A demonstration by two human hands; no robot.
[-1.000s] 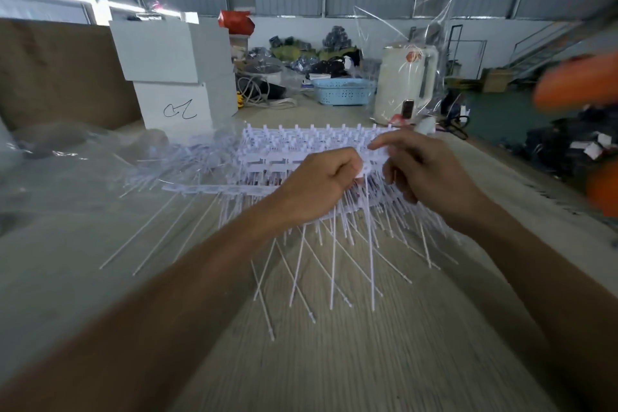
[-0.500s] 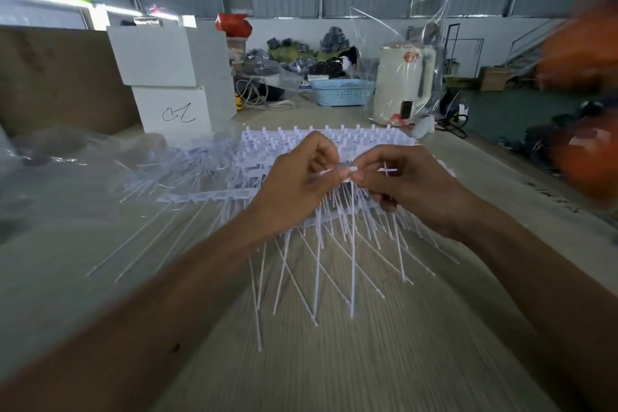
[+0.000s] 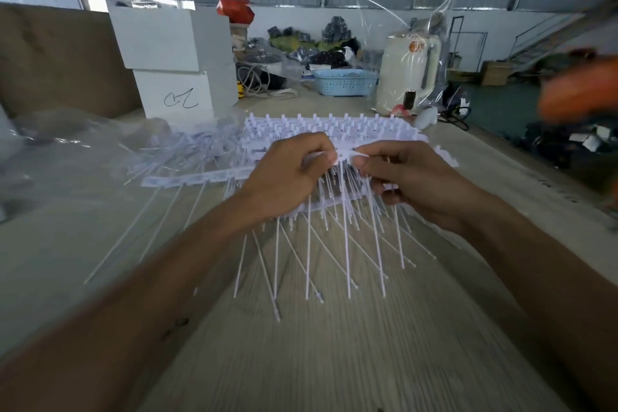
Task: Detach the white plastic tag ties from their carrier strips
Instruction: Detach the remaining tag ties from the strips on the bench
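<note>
Two hands meet above a heap of tag ties (image 3: 334,237) at the centre of the worktop (image 3: 301,344); stacked boxes (image 3: 174,63) stand behind to the left, a basket (image 3: 344,82) and kettle (image 3: 408,73) behind to the right, loose strips (image 3: 200,176) left of the heap

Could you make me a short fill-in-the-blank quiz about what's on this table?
1. Both hands, the left hand and the right hand, pinch white plastic ____.
2. The basket at the far end of the table is coloured ____.
3. The two stacked boxes are coloured ____.

Missing words: ties; blue; white
</note>
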